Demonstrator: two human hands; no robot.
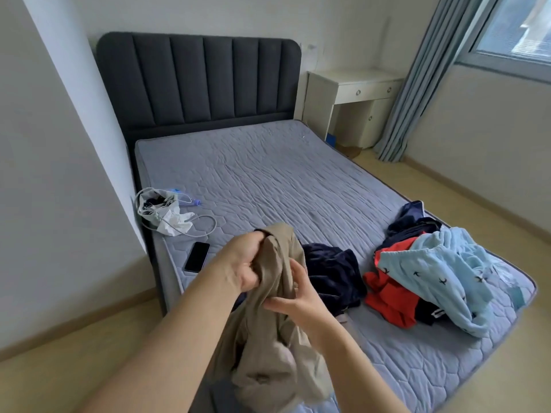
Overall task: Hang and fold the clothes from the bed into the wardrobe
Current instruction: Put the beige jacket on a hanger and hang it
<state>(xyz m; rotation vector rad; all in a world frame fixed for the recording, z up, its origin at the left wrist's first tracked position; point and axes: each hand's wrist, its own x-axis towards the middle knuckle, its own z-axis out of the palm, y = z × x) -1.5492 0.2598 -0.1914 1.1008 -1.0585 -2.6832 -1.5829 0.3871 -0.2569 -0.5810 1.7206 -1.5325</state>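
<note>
Two grips on beige garment (265, 356): left hand (243, 263) high, right hand (299, 304) below

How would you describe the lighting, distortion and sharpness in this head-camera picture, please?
Head view: soft daylight comes from the window at the upper right, whose panes are bright, and there are no hard shadows on the mattress. Head view: wide-angle distortion slants the left wall and skews the headboard. Head view: the left hand and right hand, both gripping the beige garment, look slightly soft.
</note>
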